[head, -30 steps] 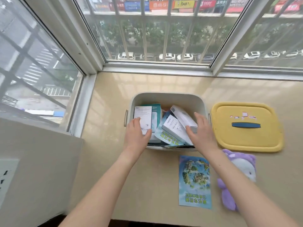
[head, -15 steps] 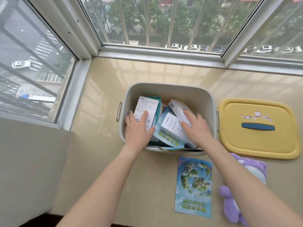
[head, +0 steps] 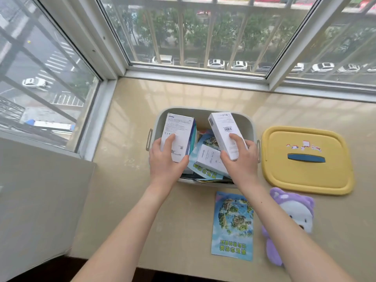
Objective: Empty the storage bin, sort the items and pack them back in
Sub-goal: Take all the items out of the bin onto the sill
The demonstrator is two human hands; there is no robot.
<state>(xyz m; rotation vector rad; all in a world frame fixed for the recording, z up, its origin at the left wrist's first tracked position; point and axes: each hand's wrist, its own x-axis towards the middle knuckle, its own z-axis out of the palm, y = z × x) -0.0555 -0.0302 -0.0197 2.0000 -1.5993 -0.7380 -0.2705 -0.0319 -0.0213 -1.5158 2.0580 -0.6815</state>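
The left hand (head: 165,161) is gripping a white-and-teal cardboard box (head: 177,131), thumb across its face; the right hand (head: 243,163) is pinching a long white cardboard box (head: 221,127). Both boxes are tilting above the open grey plastic storage bin (head: 202,109), apparently bound for sorting outside.

Reference: storage bin (head: 203,110), standing on the desk (head: 132,149), with the window (head: 203,37) behind it. Right of bin, apart from it: lid (head: 305,176), flat on desk. In front of bin, just off its near wall: loose leaflet (head: 233,226), flat on desk. Right of that leaflet, in front of lid: plush toy (head: 295,212), lying face up. Over bin's left half: first box (head: 179,129), held by left grip (head: 164,159). Over bin's right half: second box (head: 221,127), tilted, held by right grip (head: 242,159). Between them, inside bin: third box (head: 207,159), lying on an inner leaflet (head: 205,173) above further flat items.
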